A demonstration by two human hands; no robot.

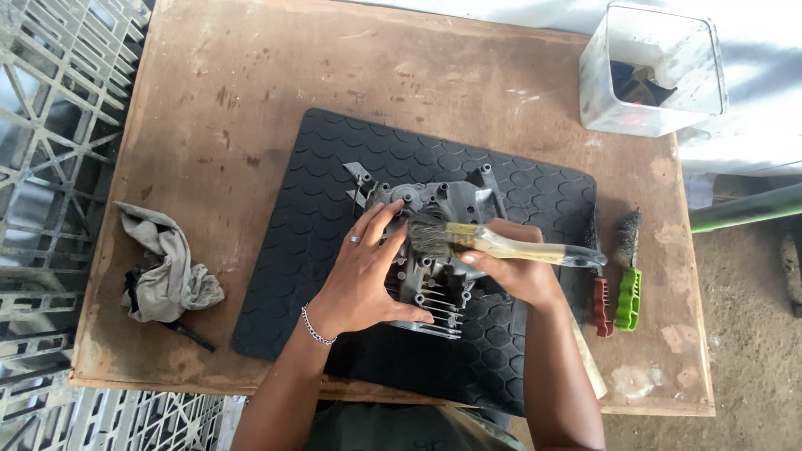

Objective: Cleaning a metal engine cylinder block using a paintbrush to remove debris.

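A grey finned metal engine part (pixel 434 288) lies on a black rubber mat (pixel 334 184) in the middle of a worn wooden table (pixel 251 75). My left hand (pixel 368 271), with a ring and a bracelet, rests on top of the part and holds it down. My right hand (pixel 514 267) grips a paintbrush (pixel 493 242) with a pale handle. Its dark bristles touch the part's upper face, just beside my left fingers.
A crumpled grey rag (pixel 167 267) lies at the table's left. Two small brushes, one with a red handle (pixel 601 292) and one with a green handle (pixel 628 288), lie at the right. A white square container (pixel 652 71) stands at the far right corner. Grey plastic crates (pixel 50 125) sit left.
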